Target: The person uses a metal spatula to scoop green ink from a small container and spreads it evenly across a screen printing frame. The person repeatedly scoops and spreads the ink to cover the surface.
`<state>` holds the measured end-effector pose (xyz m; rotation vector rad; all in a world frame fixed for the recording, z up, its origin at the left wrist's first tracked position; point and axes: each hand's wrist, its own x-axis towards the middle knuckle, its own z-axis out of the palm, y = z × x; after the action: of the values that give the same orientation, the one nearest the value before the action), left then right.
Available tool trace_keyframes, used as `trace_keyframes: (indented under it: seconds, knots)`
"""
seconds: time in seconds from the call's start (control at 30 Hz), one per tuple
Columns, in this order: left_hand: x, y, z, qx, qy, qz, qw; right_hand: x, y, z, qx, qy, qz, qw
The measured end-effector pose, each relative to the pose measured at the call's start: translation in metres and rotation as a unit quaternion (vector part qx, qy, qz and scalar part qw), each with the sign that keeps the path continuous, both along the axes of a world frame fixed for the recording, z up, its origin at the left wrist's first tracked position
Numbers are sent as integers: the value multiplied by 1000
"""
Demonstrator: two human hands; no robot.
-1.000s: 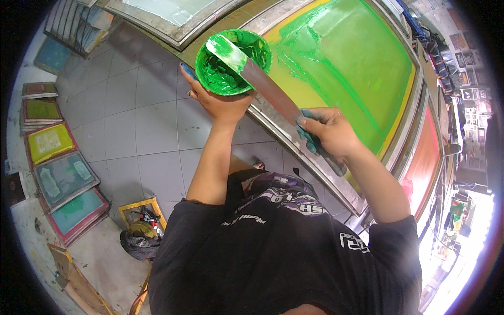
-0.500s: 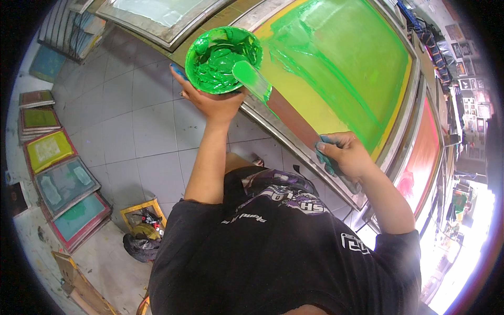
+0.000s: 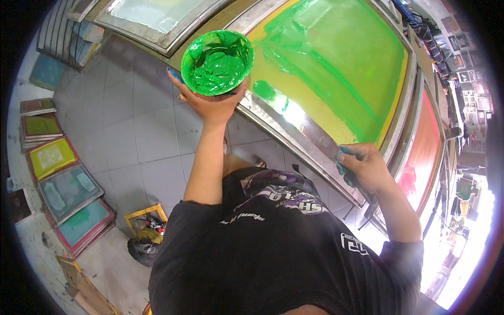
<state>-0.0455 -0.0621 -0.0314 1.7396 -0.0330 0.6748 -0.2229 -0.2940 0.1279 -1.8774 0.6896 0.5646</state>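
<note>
My left hand (image 3: pixel 212 105) cups a round tub of thick green ink (image 3: pixel 216 63) from below, its fingers wrapped about the outside. Green smears coat the tub's inner wall and rim. In my right hand (image 3: pixel 365 165) is the handle of a long flat metal spatula (image 3: pixel 302 118), whose rounded tip carries green ink. The blade points up and left, with its tip to the right of the tub and apart from it. Beyond the blade lies a screen printing frame (image 3: pixel 320 73) with a yellow-green mesh, thickly streaked with green ink. Blue stains mark fingers of both hands.
Another framed screen (image 3: pixel 152 18) with a pale mesh lies at the top left, and a red-pink screen (image 3: pixel 420 157) at the right. Several coloured frames (image 3: pixel 68 189) lie along the left wall on the tiled floor (image 3: pixel 147 126). A yellow frame and black bag (image 3: pixel 144 252) sit lower left.
The spatula has come away from the tub, its tip now lower and right of the rim. My right hand has shifted right and slightly down. The tub has moved slightly left.
</note>
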Motion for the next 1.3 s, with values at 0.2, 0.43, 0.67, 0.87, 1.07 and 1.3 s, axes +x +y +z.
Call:
trace_keyframes:
  seconds: [0.2,0.43,0.67,0.87,1.07,1.3]
  knots:
    - [1,-1,3,-16,-1,-26,1000,-2,-8,4,68,-107,-27,992]
    - [0,0,3,-22,-18,-24,999,27,11,-7,177,-189,-60,964]
    - [-1,-2,5,-27,-40,-18,999,56,21,-44,-46,-370,80,924]
    - [-2,3,-2,27,-15,26,999,82,49,-61,-329,-530,159,766]
    - [-4,2,1,66,-1,53,996,90,57,-75,-421,-514,230,712]
    - [-3,3,-1,55,-10,50,997,77,53,-70,-428,-460,277,727]
